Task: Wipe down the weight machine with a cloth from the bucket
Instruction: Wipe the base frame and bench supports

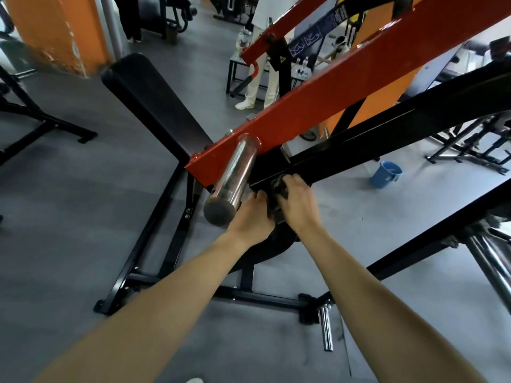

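Right hand (298,203), fingers curled over the top of a dark, bunched cloth (278,189), gripping it. Left hand (253,214), just beside it at 9 o'clock, fingers curled onto the cloth's left edge; the fingertips are partly lost in shadow. The cloth sits between the two hands, wadded and pressed against the lower end of the black beam (387,125) of the weight machine (249,295). Both bare forearms run back toward 6 o'clock.

At 10 o'clock from the hands, touching distance from the left hand, the chrome sleeve (235,175) juts out from the end of the red lever arm (331,87), which rises toward 1 o'clock, above and alongside the black beam. At 11 o'clock, the machine's black pad (154,103) slopes away.

The blue bucket (385,174) stands upright on the grey floor (83,217) at 2 o'clock, well apart from the hands and beyond the black beam.

At 12 o'clock, farther off, a person in white trousers (261,78) stands beside a small stand. An orange pillar (55,31) occupies the 10 o'clock corner.
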{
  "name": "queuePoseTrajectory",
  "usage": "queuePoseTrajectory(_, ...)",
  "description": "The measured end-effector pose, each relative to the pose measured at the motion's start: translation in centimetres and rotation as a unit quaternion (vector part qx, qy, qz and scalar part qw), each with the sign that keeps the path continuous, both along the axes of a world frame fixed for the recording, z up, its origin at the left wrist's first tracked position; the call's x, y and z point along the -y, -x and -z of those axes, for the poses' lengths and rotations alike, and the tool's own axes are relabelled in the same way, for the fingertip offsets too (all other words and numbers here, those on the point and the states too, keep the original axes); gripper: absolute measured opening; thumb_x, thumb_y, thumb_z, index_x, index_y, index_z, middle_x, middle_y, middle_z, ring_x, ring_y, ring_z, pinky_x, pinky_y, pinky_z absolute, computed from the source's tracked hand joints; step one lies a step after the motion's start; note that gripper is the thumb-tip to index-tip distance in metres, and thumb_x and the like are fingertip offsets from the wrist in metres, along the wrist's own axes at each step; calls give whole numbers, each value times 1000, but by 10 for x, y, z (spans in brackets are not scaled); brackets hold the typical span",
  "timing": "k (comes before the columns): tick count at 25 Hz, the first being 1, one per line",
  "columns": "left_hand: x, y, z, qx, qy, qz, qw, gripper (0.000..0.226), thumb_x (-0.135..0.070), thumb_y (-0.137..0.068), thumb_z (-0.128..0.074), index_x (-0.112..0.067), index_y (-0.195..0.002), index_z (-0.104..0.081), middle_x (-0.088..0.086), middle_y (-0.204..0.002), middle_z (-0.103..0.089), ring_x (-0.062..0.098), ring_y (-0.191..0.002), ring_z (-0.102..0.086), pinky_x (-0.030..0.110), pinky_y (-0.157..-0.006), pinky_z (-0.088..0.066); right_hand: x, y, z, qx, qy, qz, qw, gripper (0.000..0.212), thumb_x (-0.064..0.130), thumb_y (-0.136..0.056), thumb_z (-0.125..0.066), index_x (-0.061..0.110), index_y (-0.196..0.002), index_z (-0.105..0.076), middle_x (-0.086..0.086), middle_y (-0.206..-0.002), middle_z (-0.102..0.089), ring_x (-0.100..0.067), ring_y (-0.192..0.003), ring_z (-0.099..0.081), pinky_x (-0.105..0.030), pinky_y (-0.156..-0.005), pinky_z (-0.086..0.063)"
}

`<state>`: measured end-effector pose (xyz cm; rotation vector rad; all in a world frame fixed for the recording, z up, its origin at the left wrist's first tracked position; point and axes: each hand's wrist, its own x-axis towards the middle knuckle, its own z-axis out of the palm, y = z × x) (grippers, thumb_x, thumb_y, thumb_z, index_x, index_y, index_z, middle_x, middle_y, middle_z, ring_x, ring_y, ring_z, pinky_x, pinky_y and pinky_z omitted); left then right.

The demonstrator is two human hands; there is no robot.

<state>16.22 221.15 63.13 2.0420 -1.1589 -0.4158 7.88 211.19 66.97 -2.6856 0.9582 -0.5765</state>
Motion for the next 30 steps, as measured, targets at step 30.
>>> queuePoseTrajectory(30, 68, 97, 15, -183, -16, -182, 966, 9, -24, -98, -59, -20, -106, -59, 2, -100, -69, 25, -100, -66, 39, -85, -55, 103, 100, 57, 140, -413, -42, 899, 18, 6, -93, -59, 13, -107, -68, -7, -101, -70, -25, -98, -66, -46, -93, -56)
